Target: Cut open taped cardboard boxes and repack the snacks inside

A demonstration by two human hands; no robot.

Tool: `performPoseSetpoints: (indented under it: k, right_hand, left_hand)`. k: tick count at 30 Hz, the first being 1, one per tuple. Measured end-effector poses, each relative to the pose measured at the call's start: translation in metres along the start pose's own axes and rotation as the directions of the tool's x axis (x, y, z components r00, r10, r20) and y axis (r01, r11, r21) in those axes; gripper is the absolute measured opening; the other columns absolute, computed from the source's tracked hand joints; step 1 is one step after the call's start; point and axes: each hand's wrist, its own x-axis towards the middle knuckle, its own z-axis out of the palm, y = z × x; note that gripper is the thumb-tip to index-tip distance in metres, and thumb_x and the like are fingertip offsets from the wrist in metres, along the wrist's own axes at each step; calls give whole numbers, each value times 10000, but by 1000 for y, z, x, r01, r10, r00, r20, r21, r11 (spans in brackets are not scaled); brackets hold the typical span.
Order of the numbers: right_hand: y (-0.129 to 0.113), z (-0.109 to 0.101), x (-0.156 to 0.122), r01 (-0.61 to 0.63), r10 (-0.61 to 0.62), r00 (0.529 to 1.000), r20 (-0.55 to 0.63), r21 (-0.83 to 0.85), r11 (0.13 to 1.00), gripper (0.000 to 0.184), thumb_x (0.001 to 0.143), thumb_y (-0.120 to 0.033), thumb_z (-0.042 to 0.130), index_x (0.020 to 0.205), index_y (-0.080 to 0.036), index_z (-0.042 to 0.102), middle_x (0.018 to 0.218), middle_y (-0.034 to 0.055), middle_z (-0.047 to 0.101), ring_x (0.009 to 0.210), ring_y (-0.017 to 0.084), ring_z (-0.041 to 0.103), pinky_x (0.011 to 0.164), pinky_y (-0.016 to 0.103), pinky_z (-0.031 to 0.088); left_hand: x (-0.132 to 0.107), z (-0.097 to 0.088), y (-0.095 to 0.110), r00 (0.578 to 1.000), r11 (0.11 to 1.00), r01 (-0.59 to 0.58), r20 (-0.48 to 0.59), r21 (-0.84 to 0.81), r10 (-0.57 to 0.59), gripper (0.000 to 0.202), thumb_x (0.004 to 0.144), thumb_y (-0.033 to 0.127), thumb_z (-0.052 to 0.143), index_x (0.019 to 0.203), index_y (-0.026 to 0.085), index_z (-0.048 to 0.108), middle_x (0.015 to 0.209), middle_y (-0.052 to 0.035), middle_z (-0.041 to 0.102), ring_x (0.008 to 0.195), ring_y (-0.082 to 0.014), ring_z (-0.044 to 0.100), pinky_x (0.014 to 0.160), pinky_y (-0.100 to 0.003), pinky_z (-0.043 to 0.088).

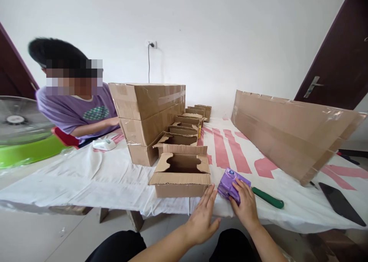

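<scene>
My right hand (244, 203) rests on a purple packet (229, 183) at the near edge of the white-covered table (94, 177), fingers curled over it. My left hand (203, 216) lies open beside it, fingers stretched toward the front wall of a small open cardboard box (181, 174). That box stands nearest of a row of several open boxes (184, 130) running away from me.
Stacked sealed cartons (149, 116) stand left of the row. A long flat carton (293, 128) leans at right. A green-handled tool (268, 198) and a dark phone (340, 202) lie to the right. Another person in a purple shirt (77, 112) sits at far left by a fan (17, 120).
</scene>
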Motion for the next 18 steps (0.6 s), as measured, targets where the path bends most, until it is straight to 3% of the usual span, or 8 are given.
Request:
performPoseSetpoints:
  k: [7, 10, 14, 18]
  right_hand:
    - [-1, -5, 1, 7, -7, 1000, -6, 47, 999, 466, 865, -308, 572, 1316, -247, 472, 1343, 110, 554, 1252, 319, 494, 1009, 559, 434]
    - [0, -7, -3, -13, 17, 999, -47, 76, 997, 439, 872, -340, 573, 1290, -260, 465, 1335, 118, 542, 1243, 324, 494, 1005, 568, 429]
    - [3, 2, -26, -262, 272, 938, -216, 74, 962, 540, 843, -454, 591, 1291, -196, 438, 1317, 204, 500, 1215, 373, 489, 975, 587, 426]
    - [0, 7, -26, -456, 480, 873, -87, 203, 867, 652, 840, -538, 536, 1341, -147, 390, 1212, 217, 567, 1092, 358, 573, 890, 541, 489]
  left_hand:
    - [36, 8, 0, 971, 950, 238, 77, -203, -226, 906, 834, 333, 562, 1515, 115, 6, 1600, -194, 31, 1481, -299, -33, 1208, -529, 62]
    - [51, 11, -4, 948, 913, 318, 82, -255, -307, 911, 831, 382, 562, 1514, 121, 17, 1601, -180, 64, 1482, -302, -19, 1210, -523, 40]
    - [67, 18, -12, 934, 883, 357, 87, -303, -348, 897, 796, 353, 596, 1505, 119, 99, 1586, -184, 158, 1476, -311, 100, 1212, -496, 83]
    - [74, 24, -13, 954, 862, 285, 41, -419, -296, 885, 788, 401, 623, 1497, 148, 158, 1576, -170, 214, 1456, -327, 187, 1200, -505, 126]
